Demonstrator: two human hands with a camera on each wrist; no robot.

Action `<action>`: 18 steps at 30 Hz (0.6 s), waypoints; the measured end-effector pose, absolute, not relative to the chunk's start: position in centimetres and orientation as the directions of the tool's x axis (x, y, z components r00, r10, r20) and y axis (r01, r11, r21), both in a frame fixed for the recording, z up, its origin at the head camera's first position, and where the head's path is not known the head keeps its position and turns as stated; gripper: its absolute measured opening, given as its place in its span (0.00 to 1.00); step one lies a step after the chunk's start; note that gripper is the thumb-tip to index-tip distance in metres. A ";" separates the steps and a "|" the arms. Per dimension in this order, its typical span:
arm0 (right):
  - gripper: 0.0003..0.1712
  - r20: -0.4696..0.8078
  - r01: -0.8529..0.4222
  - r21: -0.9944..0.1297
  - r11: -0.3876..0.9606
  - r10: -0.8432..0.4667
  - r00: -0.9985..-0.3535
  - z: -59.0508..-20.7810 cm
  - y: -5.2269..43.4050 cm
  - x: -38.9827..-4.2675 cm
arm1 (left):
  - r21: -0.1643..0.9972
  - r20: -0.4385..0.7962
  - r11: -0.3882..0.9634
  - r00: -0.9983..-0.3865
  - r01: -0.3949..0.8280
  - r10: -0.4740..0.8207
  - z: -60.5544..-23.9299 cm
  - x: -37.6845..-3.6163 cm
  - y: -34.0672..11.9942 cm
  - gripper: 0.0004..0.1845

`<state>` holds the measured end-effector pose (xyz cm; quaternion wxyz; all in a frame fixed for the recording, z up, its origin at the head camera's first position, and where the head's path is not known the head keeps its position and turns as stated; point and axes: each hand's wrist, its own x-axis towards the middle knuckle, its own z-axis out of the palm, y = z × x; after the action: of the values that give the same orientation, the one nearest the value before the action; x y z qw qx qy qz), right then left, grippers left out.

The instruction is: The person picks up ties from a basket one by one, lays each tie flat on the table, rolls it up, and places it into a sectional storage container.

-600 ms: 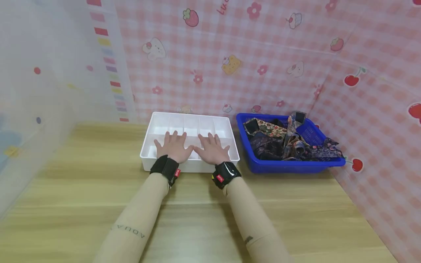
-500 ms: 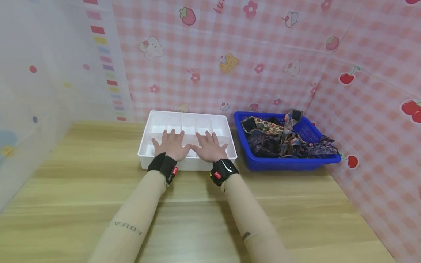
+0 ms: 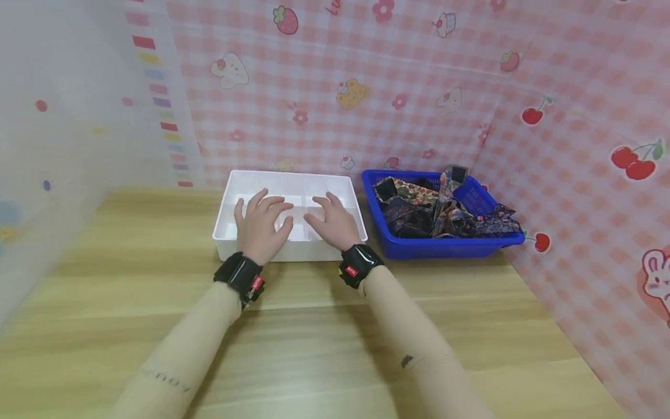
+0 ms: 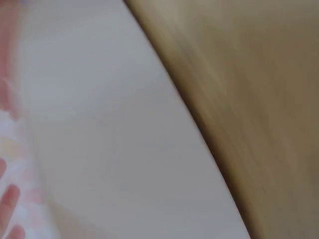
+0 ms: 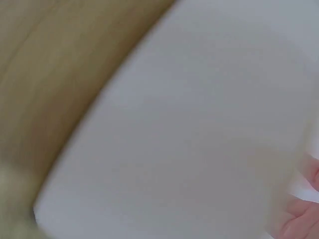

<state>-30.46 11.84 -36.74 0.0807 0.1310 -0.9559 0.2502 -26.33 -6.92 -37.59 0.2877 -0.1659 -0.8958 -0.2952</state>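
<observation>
A white divided tray (image 3: pixel 225 233) stands on the wooden table against the back wall. Both hands hover over its near half, side by side. My left hand (image 3: pixel 260 224) has its fingers loosely bent and spread, holding nothing. My right hand (image 3: pixel 333 222) is likewise relaxed above the tray, empty. The wrist views are blurred: each shows the tray's white wall (image 4: pixel 109 149) (image 5: pixel 199 139) against the tabletop, with fingertips (image 4: pixel 7 199) (image 5: pixel 299 219) at the frame's edge.
A blue basket (image 3: pixel 445 247) heaped with dark patterned fabric pieces (image 3: pixel 434 215) sits right of the tray. Pink checked sheets wall the back and right; a pale translucent sheet walls the left. Bare wooden table (image 3: pixel 314 326) lies in front.
Both hands have lifted off the tray, fingers going from flat to loosely bent. The left wrist drew back toward me. The head camera shifted, moving the scene left.
</observation>
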 end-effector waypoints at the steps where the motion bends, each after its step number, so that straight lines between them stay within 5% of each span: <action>1: 0.32 0.247 -0.314 -0.469 0.826 -0.219 -0.944 -36.2 12.7 -30.1 | 0.441 0.649 0.736 -0.749 0.513 0.133 -37.7 -25.5 -7.0 0.13; 4: 0.28 0.304 -0.358 -0.504 0.786 -0.227 -0.925 -34.1 16.0 -29.3 | 0.495 0.657 0.647 -0.737 0.580 0.157 -38.4 -23.3 -7.9 0.09; 8: 0.24 0.301 -0.334 -0.539 0.773 -0.193 -0.934 -31.5 21.3 -29.3 | 0.647 0.522 0.540 -0.829 0.539 0.202 -39.9 -21.7 -9.6 0.08; 13: 0.31 0.030 -0.246 -0.494 0.834 -0.267 -0.963 -30.1 28.1 -29.9 | 0.914 0.220 0.271 -0.930 0.301 0.293 -42.1 -22.2 -10.9 0.15; 18: 0.41 -0.207 -0.247 -0.422 0.872 -0.358 -0.910 -31.1 31.2 -30.2 | 0.994 0.036 0.081 -0.931 0.070 0.364 -43.6 -23.0 -11.9 0.21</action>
<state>-30.23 31.16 -31.06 -0.1408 0.1580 -0.9572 0.1974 -22.98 -11.86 -43.59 -0.1111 -0.1492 -0.7268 -0.6611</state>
